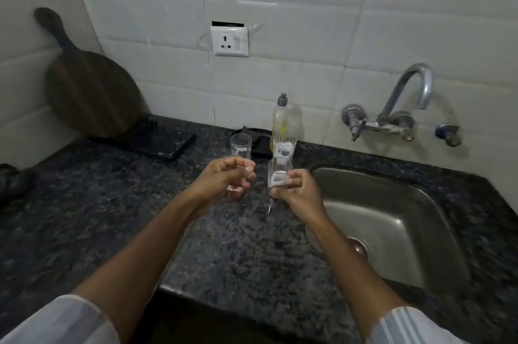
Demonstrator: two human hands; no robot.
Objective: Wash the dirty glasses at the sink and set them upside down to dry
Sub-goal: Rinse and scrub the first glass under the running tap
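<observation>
Above counter (112,217) — left hand (224,178) grips glass (240,147); right hand (294,189) grips second glass (277,172), seemingly upright.

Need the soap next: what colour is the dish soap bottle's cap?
Grey cap on the dish soap bottle, clearest in the head view.

Left hand (224,175) covers lower half of its glass (240,147). Right-hand (294,189) glass (277,172) is motion-blurred; can't tell where it ends vs. third glass (284,146) behind. Dark object (14,181) at left edge cut off, unidentifiable.
</observation>
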